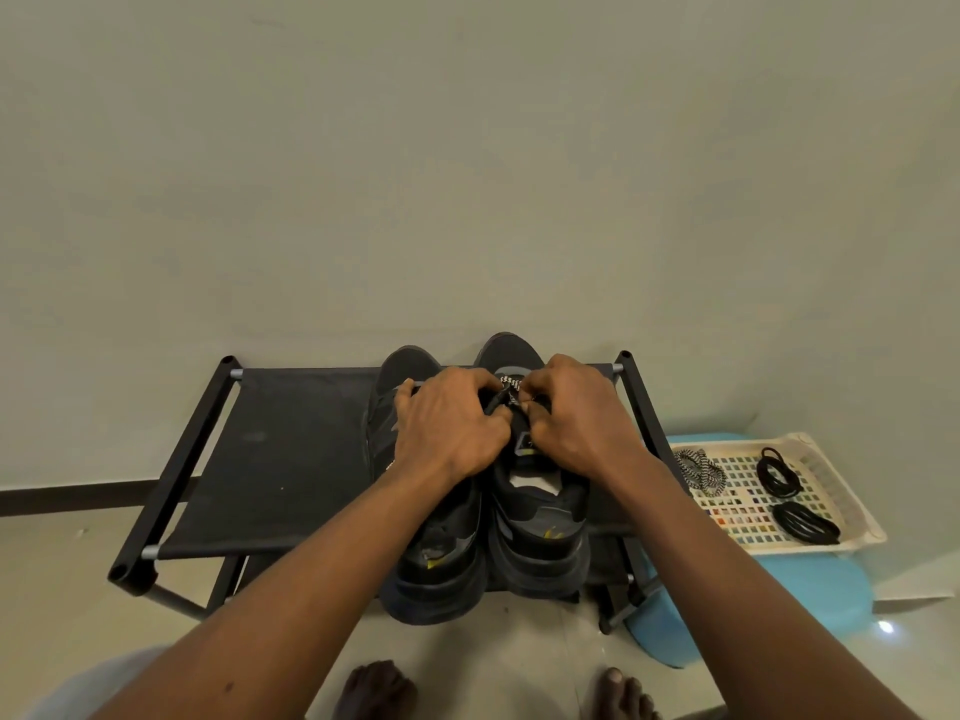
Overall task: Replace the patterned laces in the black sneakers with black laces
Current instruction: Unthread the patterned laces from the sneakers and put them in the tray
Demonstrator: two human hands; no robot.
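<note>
Black sneaker [540,511], woven patterned lace [511,384], tongue tag [524,442] unreadable.
Your left hand [447,428] grips its upper; your right hand [571,418], alongside, pinches the lace.

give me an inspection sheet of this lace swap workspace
surface: black fabric shelf of a metal shoe rack, faint dusty marks
job's things: two black sneakers side by side on the shelf, the outer sneaker and the sneaker nearer the basket, which has a black-and-white patterned lace in it; two coils of black laces in a cream plastic basket
clutter: loose patterned lace bundle in the same basket
hands: left hand grips the sneaker nearer the basket at its lacing; right hand pinches the lace
cables: nothing seen
surroundings: pale wall, tiled floor, blue plastic stool under the basket, bare feet
</note>
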